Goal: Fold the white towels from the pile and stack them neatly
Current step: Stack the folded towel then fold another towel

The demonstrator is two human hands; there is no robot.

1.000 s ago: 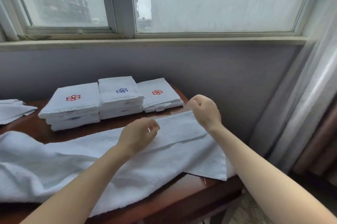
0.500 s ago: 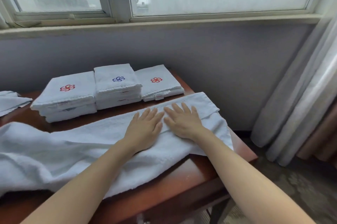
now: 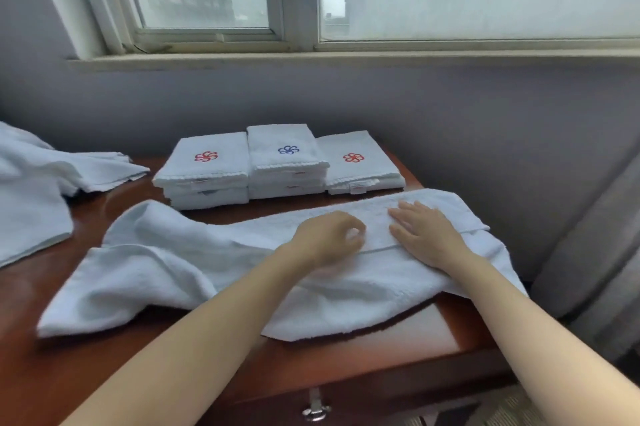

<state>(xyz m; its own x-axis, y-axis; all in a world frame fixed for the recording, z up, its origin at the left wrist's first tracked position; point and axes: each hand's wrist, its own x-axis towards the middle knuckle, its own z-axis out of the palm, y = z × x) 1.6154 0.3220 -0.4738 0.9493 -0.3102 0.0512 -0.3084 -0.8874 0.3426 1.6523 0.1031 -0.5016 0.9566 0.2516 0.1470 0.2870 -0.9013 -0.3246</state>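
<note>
White towel point(image 3: 194, 273) lies lengthwise across the wooden table point(image 3: 346, 366). Its right part is folded into a flat band and its left part is loose and rumpled. The right hand point(image 3: 426, 235) rests palm down on the folded band, fingers straight and slightly spread. The left hand point(image 3: 325, 240) sits just beside it to the left over the same band, fingers curled and thumb near the forefinger. Blur hides whether it pinches the cloth.

Along the far side of the table, three stacks of folded towels stand side by side. The left stack point(image 3: 207, 172) has a red emblem, the taller middle stack point(image 3: 285, 162) a blue one, and the right stack point(image 3: 360, 165) a red one. Unfolded towels point(image 3: 31, 190) lie heaped at the far left. A grey curtain point(image 3: 588, 252) hangs at the right.
</note>
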